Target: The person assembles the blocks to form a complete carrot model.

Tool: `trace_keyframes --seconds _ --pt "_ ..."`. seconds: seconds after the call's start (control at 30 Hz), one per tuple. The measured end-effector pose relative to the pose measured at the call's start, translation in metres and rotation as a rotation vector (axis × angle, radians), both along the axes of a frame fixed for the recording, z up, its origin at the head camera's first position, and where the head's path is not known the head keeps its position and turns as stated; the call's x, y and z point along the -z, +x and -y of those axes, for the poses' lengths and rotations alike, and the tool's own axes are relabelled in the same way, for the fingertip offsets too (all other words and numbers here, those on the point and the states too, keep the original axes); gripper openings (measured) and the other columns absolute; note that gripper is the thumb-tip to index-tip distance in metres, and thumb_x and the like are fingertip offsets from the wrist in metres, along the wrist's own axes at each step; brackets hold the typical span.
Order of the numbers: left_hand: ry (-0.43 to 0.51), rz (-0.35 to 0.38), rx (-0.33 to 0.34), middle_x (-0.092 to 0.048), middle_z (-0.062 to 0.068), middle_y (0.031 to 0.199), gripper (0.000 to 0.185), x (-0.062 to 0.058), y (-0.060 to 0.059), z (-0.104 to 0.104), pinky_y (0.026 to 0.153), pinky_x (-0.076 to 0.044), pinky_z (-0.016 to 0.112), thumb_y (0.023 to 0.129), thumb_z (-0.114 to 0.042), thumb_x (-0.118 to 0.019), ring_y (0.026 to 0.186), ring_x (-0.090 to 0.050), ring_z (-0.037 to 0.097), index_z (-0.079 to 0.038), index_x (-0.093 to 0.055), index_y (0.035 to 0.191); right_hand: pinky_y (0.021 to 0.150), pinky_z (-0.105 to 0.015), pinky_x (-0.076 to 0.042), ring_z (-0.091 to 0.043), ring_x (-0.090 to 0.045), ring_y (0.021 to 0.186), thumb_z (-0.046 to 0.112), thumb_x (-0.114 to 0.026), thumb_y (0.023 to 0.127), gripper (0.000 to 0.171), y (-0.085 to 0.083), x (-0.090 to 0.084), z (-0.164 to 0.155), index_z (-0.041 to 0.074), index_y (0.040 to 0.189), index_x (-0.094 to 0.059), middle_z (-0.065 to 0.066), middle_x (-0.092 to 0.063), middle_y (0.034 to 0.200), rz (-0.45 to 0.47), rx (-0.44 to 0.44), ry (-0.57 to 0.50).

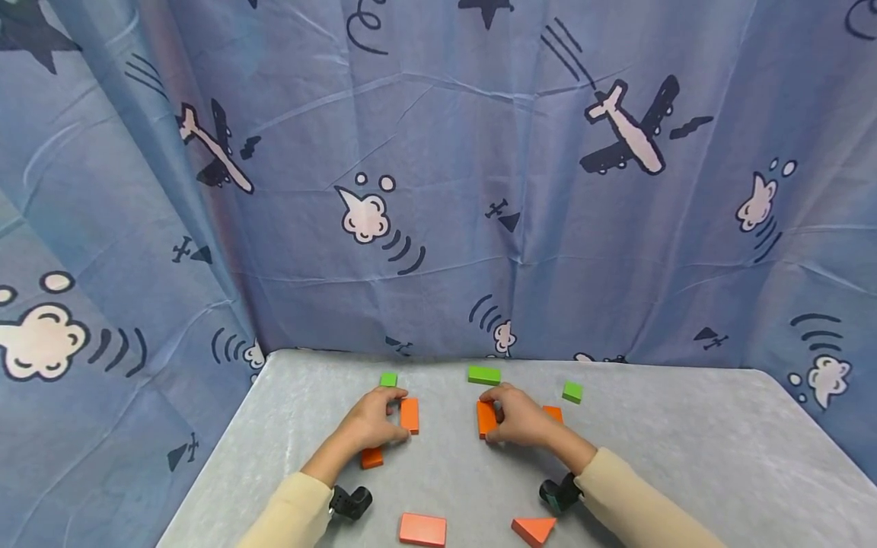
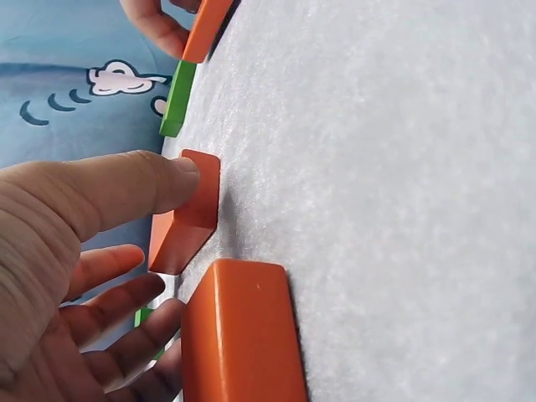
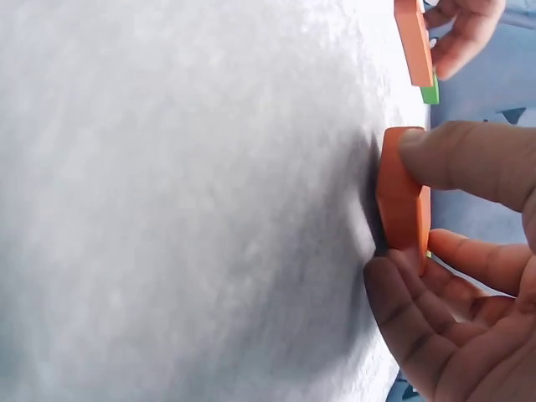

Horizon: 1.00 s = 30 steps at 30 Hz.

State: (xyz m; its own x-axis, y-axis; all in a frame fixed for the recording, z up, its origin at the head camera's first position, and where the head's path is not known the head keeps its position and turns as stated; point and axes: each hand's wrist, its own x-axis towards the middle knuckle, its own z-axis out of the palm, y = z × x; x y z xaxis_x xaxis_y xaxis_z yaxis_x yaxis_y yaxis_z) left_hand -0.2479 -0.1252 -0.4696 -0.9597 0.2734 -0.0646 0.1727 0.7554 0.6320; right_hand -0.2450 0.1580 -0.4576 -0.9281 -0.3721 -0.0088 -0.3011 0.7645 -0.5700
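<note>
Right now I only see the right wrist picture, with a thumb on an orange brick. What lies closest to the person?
Observer: In the head view, an orange triangle and a flat orange rectangle lie lowest, between the sleeves.
Visitor: Is there a loose brick close to the other hand?
Observer: Yes, the left wrist view shows a loose brick, orange, right by the left hand, besides the held brick under its thumb.
Visitor: And how many green bricks are there altogether?
Observer: The head view shows three green bricks, all toward the curtain.
</note>
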Motion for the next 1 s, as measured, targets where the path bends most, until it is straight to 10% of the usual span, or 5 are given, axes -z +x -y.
trace_keyframes --seconds 1.0 --pt "0.018 -0.031 0.146 -0.06 0.002 0.118 0.059 -0.004 -0.01 -0.044 0.077 -0.05 0.033 0.063 -0.031 -0.087 0.094 -0.058 0.017 -0.016 -0.066 0.116 0.064 -0.026 -0.044 -0.014 -0.051 0.074 0.005 -0.085 0.062 0.053 -0.004 -0.002 0.006 -0.001 0.111 -0.065 -0.008 -0.055 0.096 0.023 -0.003 0.017"
